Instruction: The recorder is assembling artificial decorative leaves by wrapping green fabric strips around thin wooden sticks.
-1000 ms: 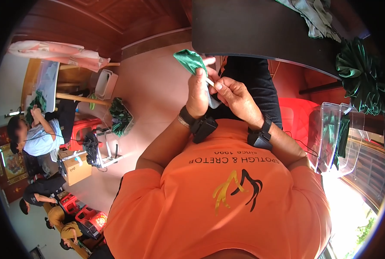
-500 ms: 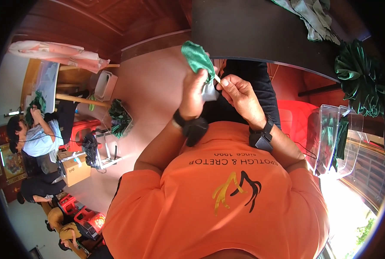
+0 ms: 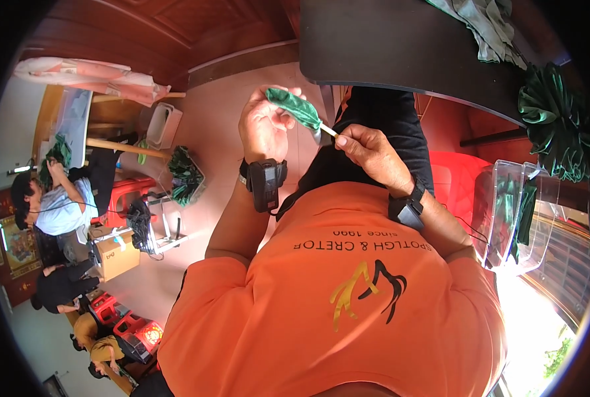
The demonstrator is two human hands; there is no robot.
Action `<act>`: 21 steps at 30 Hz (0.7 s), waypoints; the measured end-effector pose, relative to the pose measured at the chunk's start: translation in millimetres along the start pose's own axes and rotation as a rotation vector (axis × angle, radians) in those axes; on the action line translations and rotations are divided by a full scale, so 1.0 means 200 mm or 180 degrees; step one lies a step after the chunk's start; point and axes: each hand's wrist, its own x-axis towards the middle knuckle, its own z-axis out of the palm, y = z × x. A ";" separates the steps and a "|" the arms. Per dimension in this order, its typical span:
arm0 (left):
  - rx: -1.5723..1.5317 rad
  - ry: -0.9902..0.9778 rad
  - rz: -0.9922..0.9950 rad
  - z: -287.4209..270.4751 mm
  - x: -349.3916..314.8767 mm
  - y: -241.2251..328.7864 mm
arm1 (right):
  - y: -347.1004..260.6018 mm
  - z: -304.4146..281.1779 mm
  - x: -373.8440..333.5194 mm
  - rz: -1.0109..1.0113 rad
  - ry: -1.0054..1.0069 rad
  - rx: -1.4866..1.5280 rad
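Green velvet leaf (image 3: 294, 107) is up in front of me, above the floor just left of my lap and near side of the dark table (image 3: 381, 46), with its rounded tip toward the far left and its white stem (image 3: 329, 130) sloping back to the right. My right hand (image 3: 376, 157) is closed in a pinch, thumb and forefinger on the stem's near end; holding it there, I judge, leaves the velvet uncovered and lets me turn the leaf from its stalk. My left hand (image 3: 265, 129) is loosely open, palm up, fingers curled around behind the leaf, probably as a light support; I cannot tell whether the fingertips press on the cloth.

On my right, clear plastic bins (image 3: 546, 198) stand upright beside a red plastic seat (image 3: 448, 178), green pieces inside, presumably within easy reach. A gathered green velvet bundle (image 3: 554, 126) sits at the table's right end, and pale grey-green strips (image 3: 484, 30) lie at the far right, seemingly kept apart so that the colours don't mix.
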 end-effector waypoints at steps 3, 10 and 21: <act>-0.0005 0.0349 -0.0017 0.03 0.01 -0.01 | 0.01 0.00 0.01 0.0081 0.0051 0.0065; -0.0918 0.0237 -0.0092 -0.01 0.07 -0.18 | 0.04 0.03 0.01 -0.0951 0.0298 -0.0283; -0.0337 -0.0175 0.0268 0.01 0.09 -0.10 | -0.01 0.03 0.01 -0.0341 0.0147 0.0373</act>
